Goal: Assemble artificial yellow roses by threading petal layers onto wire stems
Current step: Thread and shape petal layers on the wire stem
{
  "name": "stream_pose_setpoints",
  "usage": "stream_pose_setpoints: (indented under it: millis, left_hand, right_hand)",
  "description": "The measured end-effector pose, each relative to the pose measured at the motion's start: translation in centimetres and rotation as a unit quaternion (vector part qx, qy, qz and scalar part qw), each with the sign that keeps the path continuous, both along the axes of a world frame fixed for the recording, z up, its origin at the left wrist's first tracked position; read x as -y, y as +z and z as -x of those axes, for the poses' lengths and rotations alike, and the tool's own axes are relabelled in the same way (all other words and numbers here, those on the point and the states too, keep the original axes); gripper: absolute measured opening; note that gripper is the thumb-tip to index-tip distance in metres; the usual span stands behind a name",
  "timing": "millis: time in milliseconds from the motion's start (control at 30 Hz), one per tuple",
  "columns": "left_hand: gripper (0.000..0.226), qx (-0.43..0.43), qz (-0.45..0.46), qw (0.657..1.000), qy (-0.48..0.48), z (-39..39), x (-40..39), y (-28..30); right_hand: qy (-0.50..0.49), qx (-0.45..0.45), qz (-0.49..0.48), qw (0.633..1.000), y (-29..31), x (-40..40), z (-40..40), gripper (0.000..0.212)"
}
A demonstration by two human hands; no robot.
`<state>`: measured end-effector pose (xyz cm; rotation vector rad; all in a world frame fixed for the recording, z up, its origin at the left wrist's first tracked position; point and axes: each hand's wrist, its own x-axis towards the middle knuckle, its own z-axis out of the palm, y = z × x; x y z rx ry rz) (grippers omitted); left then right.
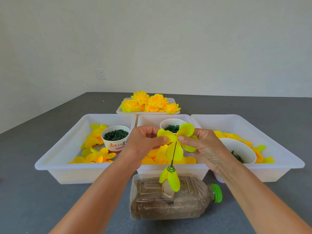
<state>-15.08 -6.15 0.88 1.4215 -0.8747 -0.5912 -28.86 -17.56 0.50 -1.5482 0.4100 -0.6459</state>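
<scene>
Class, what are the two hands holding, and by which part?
Both hands pinch one yellow petal layer by opposite petals, at the wire's top.

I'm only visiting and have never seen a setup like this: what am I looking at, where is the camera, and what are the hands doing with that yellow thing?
There is no machine here, only a person at work. The one picture comes from a camera worn on the person's head, looking forward and down.

The left hand and the right hand each pinch a yellow petal layer, which sits on a thin green wire stem. The stem stands in a plastic bottle lying on its side on the grey table; lower on it sit a green ring and smaller petals.

Behind stand three white trays holding loose petals and paper cups of small dark green parts. A fourth tray farther back holds finished roses.
</scene>
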Motion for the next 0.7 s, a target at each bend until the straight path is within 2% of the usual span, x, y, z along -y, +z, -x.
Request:
stream_pose_setpoints:
  millis: [133,433,700]
  left_hand:
    - [0.012,0.012,0.028,1.000,-0.002,0.4,-0.8,0.8]
    - [0.011,0.000,0.086,0.996,0.004,1.3,-2.2,2.1]
    - [0.011,-0.002,0.091,0.996,-0.010,1.4,-3.4,2.0]
  right_hand:
    - [0.013,0.016,0.007,1.000,0.5,-0.5,0.4,0.037]
    - [0.047,0.082,0.052,0.994,2.0,-1.5,1.2,0.022]
    - [0.017,0.072,0.060,0.995,2.2,-2.8,1.5,0.018]
